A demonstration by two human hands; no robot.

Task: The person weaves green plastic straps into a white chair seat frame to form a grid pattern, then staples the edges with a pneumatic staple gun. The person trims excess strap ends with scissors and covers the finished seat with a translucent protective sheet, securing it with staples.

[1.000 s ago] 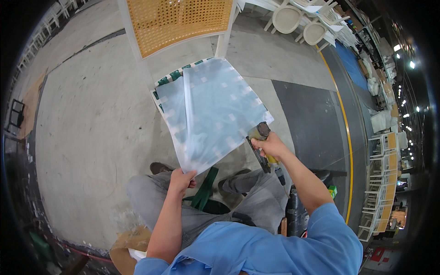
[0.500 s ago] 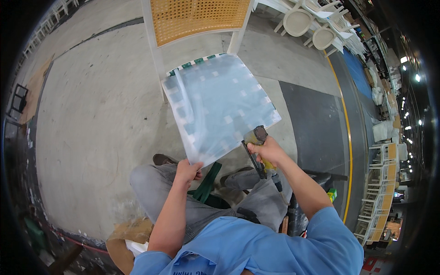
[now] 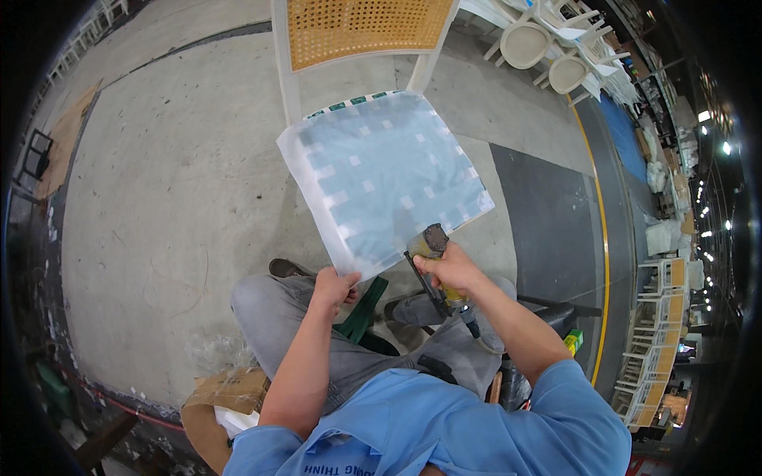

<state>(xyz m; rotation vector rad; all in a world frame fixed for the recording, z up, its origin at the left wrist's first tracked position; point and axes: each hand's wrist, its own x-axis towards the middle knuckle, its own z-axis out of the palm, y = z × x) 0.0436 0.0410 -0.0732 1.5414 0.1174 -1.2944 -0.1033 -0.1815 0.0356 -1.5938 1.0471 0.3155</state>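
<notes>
The left hand point(image 3: 333, 284) pinches the near corner of a pale fabric sheet point(image 3: 385, 178) spread over the chair point(image 3: 361, 40) seat. The right hand point(image 3: 448, 266) is wrapped tight around a staple gun point(image 3: 432, 242) at the sheet's near edge. Best to keep the fabric taut and the gun square to the edge.

A flat brown cardboard box point(image 3: 226, 397) lies on the concrete floor at the lower left, just beside the person's left leg, with 1 flap folded open. A crumpled clear plastic wrap point(image 3: 213, 351) lies just above it. A small green and yellow package point(image 3: 573, 341) stands at the right, near the right elbow.
</notes>
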